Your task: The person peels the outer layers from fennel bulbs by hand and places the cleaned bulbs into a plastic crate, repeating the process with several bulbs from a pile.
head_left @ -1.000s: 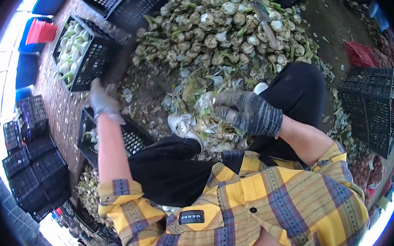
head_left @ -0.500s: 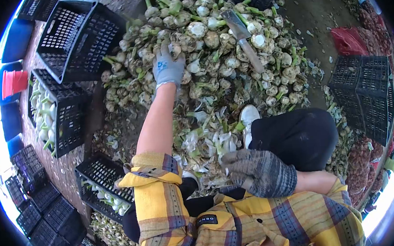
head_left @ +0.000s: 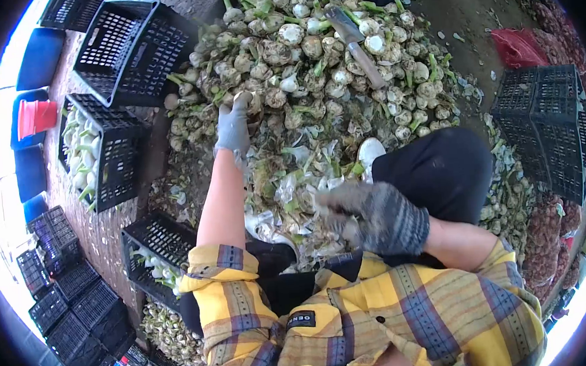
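My left hand (head_left: 232, 127), in a light grey-blue glove, is at the near left edge of a heap of dirty white bulbs (head_left: 292, 62) with cut green stems. Its fingers are curled around one bulb (head_left: 253, 106). In a dark knitted glove, my right hand (head_left: 382, 219) hovers before my body, over the litter of peeled skins (head_left: 300, 189). Motion smears its fingers. On top of the heap lies a cleaver (head_left: 365, 64), its wooden handle pointing toward me.
To the left stand a black crate (head_left: 134, 52), a crate of cleaned white bulbs (head_left: 121, 167) and a partly filled crate (head_left: 155, 238). A red bucket (head_left: 36, 118) sits behind them. Black crates (head_left: 538, 128) and mesh sacks (head_left: 545, 241) are at the right.
My left hand has drawn back toward me from the heap, its fingers now curled around a bulb. My right hand has risen slightly away from my body. The view has shifted slightly.
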{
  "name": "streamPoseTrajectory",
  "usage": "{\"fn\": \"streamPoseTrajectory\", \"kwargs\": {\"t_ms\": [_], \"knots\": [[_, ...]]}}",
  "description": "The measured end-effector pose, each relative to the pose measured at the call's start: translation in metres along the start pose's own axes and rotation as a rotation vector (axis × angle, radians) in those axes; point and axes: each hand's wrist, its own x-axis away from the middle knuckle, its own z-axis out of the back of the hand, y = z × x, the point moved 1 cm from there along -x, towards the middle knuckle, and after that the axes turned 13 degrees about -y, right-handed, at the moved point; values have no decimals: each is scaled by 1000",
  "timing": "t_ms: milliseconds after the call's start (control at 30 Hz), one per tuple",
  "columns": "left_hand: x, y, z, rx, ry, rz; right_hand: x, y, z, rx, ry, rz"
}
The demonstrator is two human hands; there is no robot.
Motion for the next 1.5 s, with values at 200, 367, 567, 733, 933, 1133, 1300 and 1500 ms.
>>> {"fn": "streamPoseTrajectory", "kwargs": {"t_ms": [200,367,567,733,933,1133,1300,1500], "knots": [[88,7,-22,85,-59,-84,-9,35,-15,-132,124,74],[181,29,-56,-115,-145,-250,-10,9,-10,-447,188,-71],[223,3,-61,-259,-99,-589,-15,-2,-31,-551,166,-37],[226,-16,-57,-245,-79,-719,-23,18,-46,-561,173,2],[221,-22,-59,-288,-27,-688,-36,50,-47,-288,187,-20],[209,-28,-56,-284,9,-676,-35,40,-43,-204,208,-18],[182,-48,-47,-58,-20,-664,-43,63,-47,7,323,84],[197,-31,-51,70,-65,-331,-34,37,-43,-492,235,59]]}}
